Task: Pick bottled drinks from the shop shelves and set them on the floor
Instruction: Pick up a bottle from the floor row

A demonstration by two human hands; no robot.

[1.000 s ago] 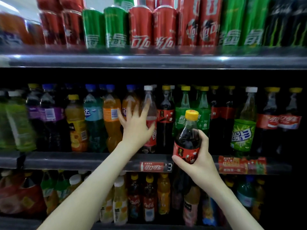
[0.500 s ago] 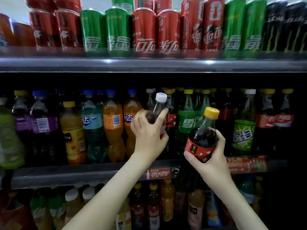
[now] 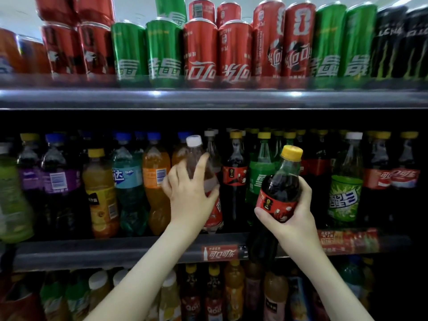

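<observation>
Left hand (image 3: 188, 193): forearm comes up from 7 o'clock, back of the hand to the camera. Fingers are curled round the waist of a white-cap bottle (image 3: 196, 156), with one digit stretched up along its shoulder. The bottle is clear with a red label low down, and it's tilted, cap leaning to 11 o'clock. Its base is down at the board of the middle shelf (image 3: 92, 253); can't tell if it touches.

Right hand (image 3: 290, 218): forearm comes up from 5 o'clock and the hand cups a yellow-cap cola bottle (image 3: 283, 184) from behind. It's wrapped round the red label, fingertips showing at the hand's 9 o'clock, thumb up the far side. The bottle is tilted, cap to 1 o'clock. It's held out in front of the shelf, and its dark lower body hangs past the shelf's front edge.

The hands are apart, left at 9 o'clock of right. Between them, a cola bottle (image 3: 235, 177) and a green bottle (image 3: 260, 179) stand upright in the row.

At 9 o'clock of the left hand are orange bottles (image 3: 155, 181), then a teal bottle (image 3: 126, 184). A red price strip (image 3: 220, 252) sits on the shelf edge at 6 o'clock of the left hand.

At 12 o'clock is the top shelf (image 3: 208, 98), with red, green and black cans (image 3: 200, 54) in a row. More bottles (image 3: 234, 290) stand at 6 o'clock below, blurred.
</observation>
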